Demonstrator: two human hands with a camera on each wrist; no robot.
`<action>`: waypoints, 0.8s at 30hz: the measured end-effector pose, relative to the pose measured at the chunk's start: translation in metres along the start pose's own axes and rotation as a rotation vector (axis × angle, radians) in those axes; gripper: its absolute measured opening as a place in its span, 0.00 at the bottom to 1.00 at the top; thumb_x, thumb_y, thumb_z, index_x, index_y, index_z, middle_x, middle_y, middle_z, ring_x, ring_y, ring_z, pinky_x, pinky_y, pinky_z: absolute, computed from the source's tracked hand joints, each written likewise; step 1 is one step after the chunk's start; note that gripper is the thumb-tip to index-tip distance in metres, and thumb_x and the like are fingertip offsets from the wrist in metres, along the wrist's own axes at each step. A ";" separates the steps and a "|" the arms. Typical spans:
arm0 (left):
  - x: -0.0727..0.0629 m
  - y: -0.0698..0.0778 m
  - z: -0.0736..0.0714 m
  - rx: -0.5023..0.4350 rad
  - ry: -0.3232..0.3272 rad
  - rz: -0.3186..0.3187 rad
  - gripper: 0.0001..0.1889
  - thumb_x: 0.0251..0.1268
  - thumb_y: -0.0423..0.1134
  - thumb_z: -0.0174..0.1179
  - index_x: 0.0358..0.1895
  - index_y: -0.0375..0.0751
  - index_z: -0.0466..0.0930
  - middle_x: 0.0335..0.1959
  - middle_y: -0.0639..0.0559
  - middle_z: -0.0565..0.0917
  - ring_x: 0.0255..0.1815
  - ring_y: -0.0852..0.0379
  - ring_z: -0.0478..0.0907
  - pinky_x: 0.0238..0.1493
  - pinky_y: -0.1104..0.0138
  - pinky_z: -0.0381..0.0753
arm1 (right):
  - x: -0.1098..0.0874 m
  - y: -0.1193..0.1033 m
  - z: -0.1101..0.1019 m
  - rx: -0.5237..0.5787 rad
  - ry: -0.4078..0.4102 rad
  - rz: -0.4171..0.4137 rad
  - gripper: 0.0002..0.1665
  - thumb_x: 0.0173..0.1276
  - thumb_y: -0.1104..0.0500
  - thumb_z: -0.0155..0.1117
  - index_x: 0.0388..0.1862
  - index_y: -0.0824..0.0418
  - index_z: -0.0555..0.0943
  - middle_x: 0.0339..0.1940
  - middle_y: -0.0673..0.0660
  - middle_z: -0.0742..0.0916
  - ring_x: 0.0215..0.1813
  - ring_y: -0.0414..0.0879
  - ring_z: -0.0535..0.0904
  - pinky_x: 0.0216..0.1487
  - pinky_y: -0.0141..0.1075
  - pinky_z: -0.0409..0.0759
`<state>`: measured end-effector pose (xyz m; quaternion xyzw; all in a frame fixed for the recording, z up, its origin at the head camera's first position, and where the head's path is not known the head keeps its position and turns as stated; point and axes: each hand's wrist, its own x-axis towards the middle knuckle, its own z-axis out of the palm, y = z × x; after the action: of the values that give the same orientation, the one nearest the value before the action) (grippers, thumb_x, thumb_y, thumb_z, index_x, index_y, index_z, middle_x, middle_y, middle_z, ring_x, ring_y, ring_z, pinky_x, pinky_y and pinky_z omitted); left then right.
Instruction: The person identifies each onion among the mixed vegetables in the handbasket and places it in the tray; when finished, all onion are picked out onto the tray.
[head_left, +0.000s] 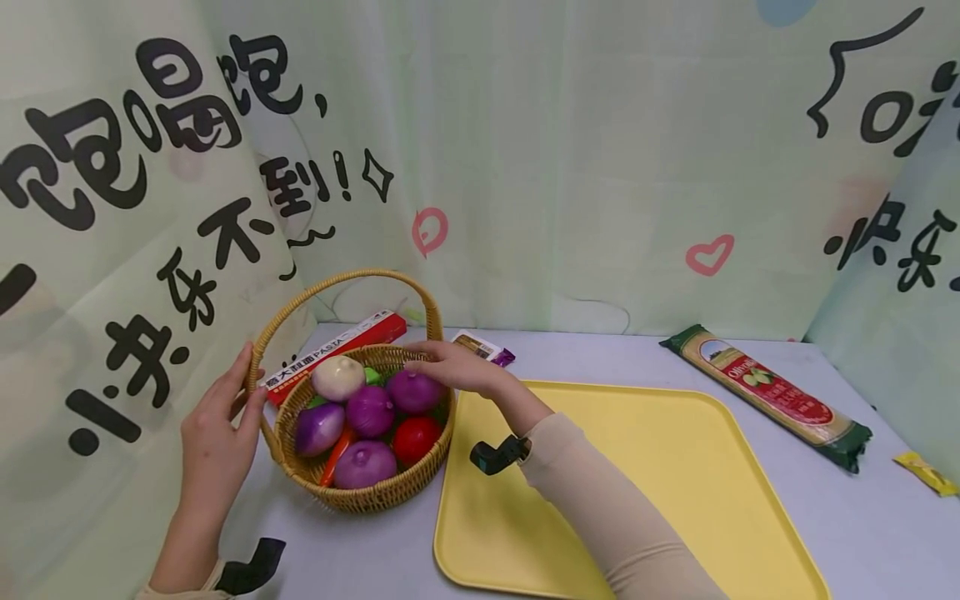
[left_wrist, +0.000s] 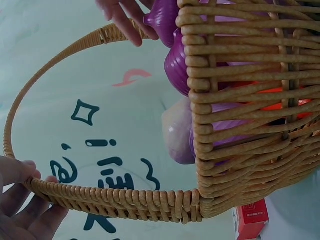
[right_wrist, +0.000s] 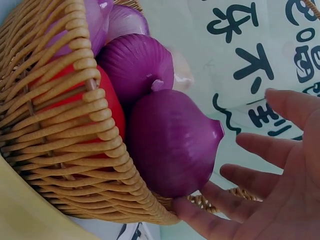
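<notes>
A wicker basket full of vegetables stands on the table's left side, its hooped handle upright. My left hand grips the handle's left side between thumb and fingers, also visible in the left wrist view. My right hand reaches over the basket's right rim. Its fingers are spread around a purple onion, with the lower fingertips close against it; firm contact cannot be told. More purple onions, a white onion-like vegetable, a purple eggplant-like piece, a red tomato and an orange-red carrot-like piece fill the basket.
A yellow tray lies right of the basket, under my right forearm. Behind the basket are a red pasta box and a small purple-ended packet. A long pasta bag and a yellow packet lie at the right. Printed curtains surround the table.
</notes>
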<state>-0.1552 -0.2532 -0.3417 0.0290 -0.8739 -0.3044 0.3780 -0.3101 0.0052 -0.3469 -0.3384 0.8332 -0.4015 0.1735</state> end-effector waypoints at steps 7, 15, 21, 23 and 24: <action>0.000 -0.001 0.000 0.000 -0.004 -0.006 0.36 0.62 0.29 0.58 0.70 0.65 0.60 0.54 0.40 0.81 0.54 0.45 0.79 0.48 0.89 0.65 | 0.002 0.000 0.002 -0.093 -0.052 0.040 0.36 0.65 0.48 0.62 0.69 0.58 0.66 0.67 0.57 0.75 0.68 0.50 0.69 0.68 0.45 0.70; 0.000 -0.002 0.000 -0.011 -0.001 0.000 0.36 0.62 0.29 0.58 0.70 0.65 0.60 0.53 0.40 0.81 0.54 0.44 0.79 0.47 0.92 0.63 | 0.004 -0.008 0.004 -0.170 -0.102 0.080 0.41 0.57 0.52 0.70 0.69 0.57 0.67 0.63 0.58 0.77 0.62 0.50 0.73 0.64 0.43 0.74; 0.000 -0.003 0.000 -0.023 -0.002 0.005 0.37 0.61 0.27 0.59 0.70 0.64 0.60 0.53 0.40 0.81 0.53 0.44 0.79 0.45 0.95 0.61 | 0.007 -0.009 0.009 -0.240 -0.093 0.095 0.41 0.54 0.53 0.73 0.67 0.55 0.70 0.61 0.57 0.79 0.60 0.49 0.75 0.60 0.41 0.77; 0.000 -0.002 0.000 -0.024 0.000 0.005 0.37 0.61 0.27 0.59 0.70 0.64 0.61 0.53 0.40 0.82 0.53 0.44 0.79 0.45 0.94 0.61 | 0.008 -0.009 0.010 -0.251 -0.091 0.091 0.40 0.53 0.53 0.73 0.66 0.54 0.71 0.60 0.57 0.79 0.59 0.49 0.75 0.60 0.40 0.77; 0.000 -0.002 0.000 -0.028 0.001 0.007 0.36 0.61 0.27 0.59 0.70 0.63 0.61 0.52 0.40 0.82 0.53 0.44 0.79 0.46 0.94 0.61 | 0.008 -0.009 0.011 -0.251 -0.091 0.089 0.39 0.54 0.53 0.73 0.66 0.54 0.71 0.60 0.56 0.80 0.59 0.49 0.75 0.60 0.40 0.77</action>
<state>-0.1554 -0.2548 -0.3428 0.0209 -0.8695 -0.3154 0.3796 -0.3061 -0.0105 -0.3463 -0.3382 0.8822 -0.2703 0.1852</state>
